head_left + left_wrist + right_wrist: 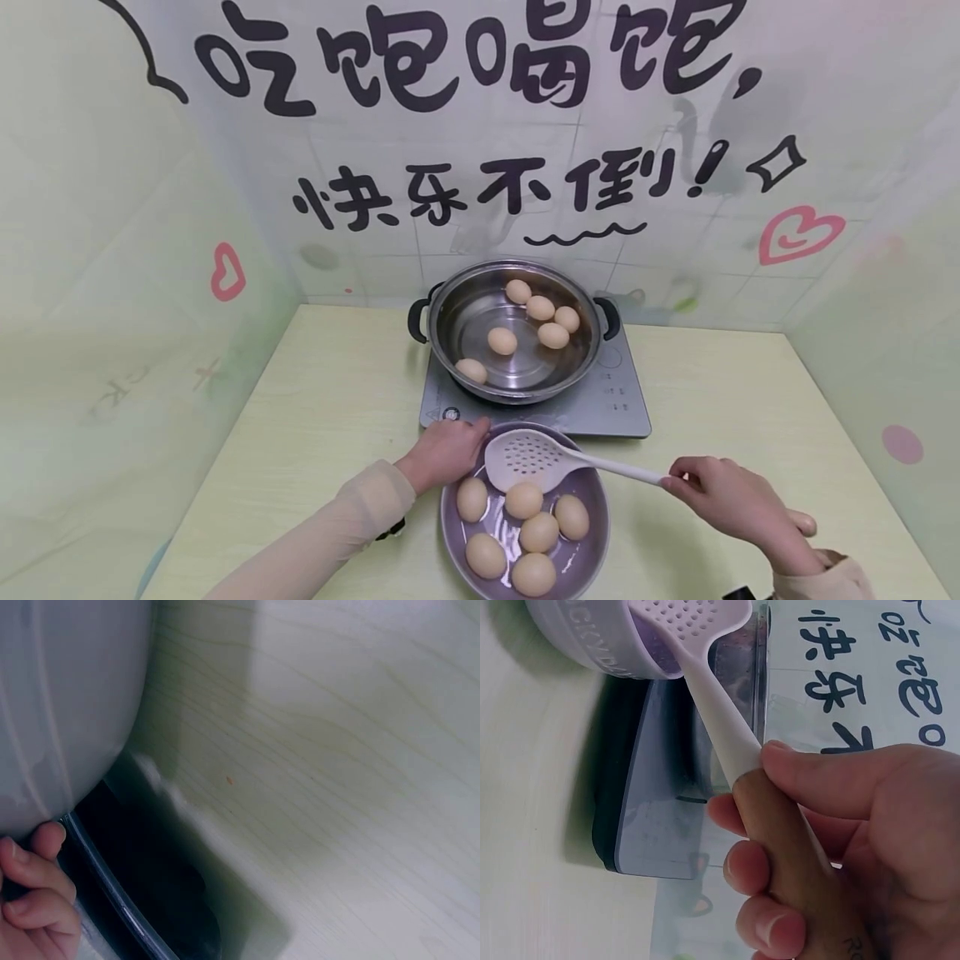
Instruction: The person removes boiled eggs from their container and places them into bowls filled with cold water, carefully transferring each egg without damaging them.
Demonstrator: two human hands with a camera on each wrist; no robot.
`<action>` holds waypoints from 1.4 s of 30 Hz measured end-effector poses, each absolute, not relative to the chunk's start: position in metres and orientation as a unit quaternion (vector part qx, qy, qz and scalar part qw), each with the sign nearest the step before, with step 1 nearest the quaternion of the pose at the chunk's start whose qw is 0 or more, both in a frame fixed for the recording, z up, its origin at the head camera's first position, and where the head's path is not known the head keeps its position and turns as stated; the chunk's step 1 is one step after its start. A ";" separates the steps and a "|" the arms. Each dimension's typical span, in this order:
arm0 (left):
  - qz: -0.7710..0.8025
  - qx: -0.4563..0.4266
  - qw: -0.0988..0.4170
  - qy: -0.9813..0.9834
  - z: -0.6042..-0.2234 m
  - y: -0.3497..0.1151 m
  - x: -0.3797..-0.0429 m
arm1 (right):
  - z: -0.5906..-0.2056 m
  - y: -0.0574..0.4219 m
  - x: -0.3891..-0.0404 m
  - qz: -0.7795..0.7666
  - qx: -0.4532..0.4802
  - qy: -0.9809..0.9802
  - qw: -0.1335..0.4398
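My left hand point(447, 451) grips the far-left edge of a purple-grey bowl point(600, 533); in the left wrist view its curled fingers point(45, 904) lie against the bowl's outer wall point(75, 697). Several brown eggs point(539, 532) lie inside the bowl. My right hand point(731, 497) holds a white slotted skimmer point(525, 460) by its wooden handle point(780, 847), fingers and thumb wrapped round it. The perforated head is low over the far side of the bowl, right beside one egg point(524, 500), and carries nothing.
Behind the bowl a steel pot point(480, 321) with black side handles stands on a grey induction cooker point(630, 408), holding several eggs point(502, 341). The pale wood table point(315, 400) meets printed wall sheets point(360, 275) at the back and sides.
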State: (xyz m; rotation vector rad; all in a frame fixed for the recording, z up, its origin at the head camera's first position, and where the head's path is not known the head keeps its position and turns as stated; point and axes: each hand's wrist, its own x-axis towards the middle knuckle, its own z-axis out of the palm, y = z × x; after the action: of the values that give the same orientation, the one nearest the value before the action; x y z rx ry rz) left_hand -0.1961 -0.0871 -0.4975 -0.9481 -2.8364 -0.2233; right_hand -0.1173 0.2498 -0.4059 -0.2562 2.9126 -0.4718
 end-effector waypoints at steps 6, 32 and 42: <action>-0.076 -0.318 0.073 -0.942 -0.497 -0.088 -0.195 | -0.405 0.249 -0.117 -0.160 -0.082 0.981 0.068; -0.061 -0.327 0.078 -0.940 -0.495 -0.089 -0.196 | -0.381 0.258 -0.137 -0.235 -0.098 0.965 0.063; -0.088 -0.322 0.085 -0.939 -0.496 -0.089 -0.194 | -0.372 0.237 -0.162 -0.240 -0.078 0.968 -0.003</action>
State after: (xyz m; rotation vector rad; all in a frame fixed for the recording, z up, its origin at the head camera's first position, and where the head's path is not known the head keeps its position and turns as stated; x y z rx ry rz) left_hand -0.1942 -0.0894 -0.4965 -0.9593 -2.8000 -0.2621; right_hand -0.1617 0.2366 -0.3722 -0.2469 3.0457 -0.7566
